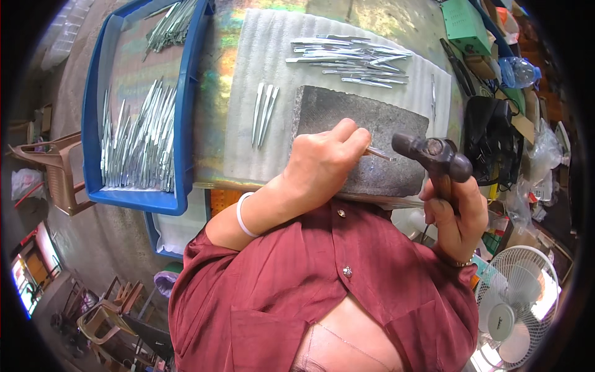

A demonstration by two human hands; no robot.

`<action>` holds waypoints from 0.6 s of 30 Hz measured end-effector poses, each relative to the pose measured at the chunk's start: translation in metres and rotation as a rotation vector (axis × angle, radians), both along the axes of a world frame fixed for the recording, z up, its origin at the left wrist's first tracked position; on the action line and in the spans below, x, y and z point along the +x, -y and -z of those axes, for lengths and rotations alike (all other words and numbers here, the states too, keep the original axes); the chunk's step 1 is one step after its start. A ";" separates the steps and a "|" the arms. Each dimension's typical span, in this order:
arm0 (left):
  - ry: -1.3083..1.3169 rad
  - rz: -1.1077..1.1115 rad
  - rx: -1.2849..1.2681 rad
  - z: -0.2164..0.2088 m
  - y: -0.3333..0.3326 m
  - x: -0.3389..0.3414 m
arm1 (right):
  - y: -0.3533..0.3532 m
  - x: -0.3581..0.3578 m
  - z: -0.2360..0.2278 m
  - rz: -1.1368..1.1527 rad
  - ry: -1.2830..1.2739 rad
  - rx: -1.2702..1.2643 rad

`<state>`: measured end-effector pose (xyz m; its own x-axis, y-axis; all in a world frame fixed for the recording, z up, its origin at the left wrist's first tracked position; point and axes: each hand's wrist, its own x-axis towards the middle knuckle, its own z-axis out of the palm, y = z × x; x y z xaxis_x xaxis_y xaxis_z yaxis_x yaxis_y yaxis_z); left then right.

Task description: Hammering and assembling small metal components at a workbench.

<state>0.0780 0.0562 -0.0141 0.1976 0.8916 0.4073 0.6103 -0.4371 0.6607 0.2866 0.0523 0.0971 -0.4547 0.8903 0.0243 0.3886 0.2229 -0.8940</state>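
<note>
My left hand (327, 160), with a white bangle at its wrist, is closed over a dark grey block (362, 115). It pinches a slim, shiny metal piece (381, 154), shaped rather like tweezers, whose end sticks out toward the right. Most of that piece is hidden by the fingers. My right hand (462, 217) grips a hammer (434, 149) by its wooden handle. The dark hammer head is just right of the metal piece, apart from it. Under the block lies a white foam sheet (238, 133).
Beyond the block lies a pile of slim metal pieces (353, 57); several more (264, 115) lie left. A blue tray (184, 118) holds many others (139, 142). At right are a green box (466, 28), a plastic bottle (519, 72), a black bag-like object (493, 133) and a fan (517, 304).
</note>
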 end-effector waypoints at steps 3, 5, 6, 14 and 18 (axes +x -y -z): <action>0.005 0.023 -0.018 0.002 -0.001 -0.001 | 0.008 0.013 -0.006 -0.008 0.043 0.040; 0.004 0.022 -0.015 0.003 -0.001 0.000 | 0.005 0.013 -0.009 -0.082 0.102 0.160; 0.009 0.021 -0.011 0.003 -0.002 -0.001 | 0.004 0.010 -0.012 -0.083 0.147 0.146; 0.018 0.026 -0.015 -0.002 -0.002 0.000 | 0.004 0.007 -0.014 -0.138 0.172 0.205; 0.025 0.028 -0.011 0.000 -0.001 0.001 | 0.002 0.005 -0.017 -0.179 0.189 0.272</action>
<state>0.0794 0.0574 -0.0136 0.2122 0.8904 0.4028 0.5813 -0.4463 0.6804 0.2915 0.0498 0.1136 -0.6213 0.7691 0.1496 0.4750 0.5216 -0.7088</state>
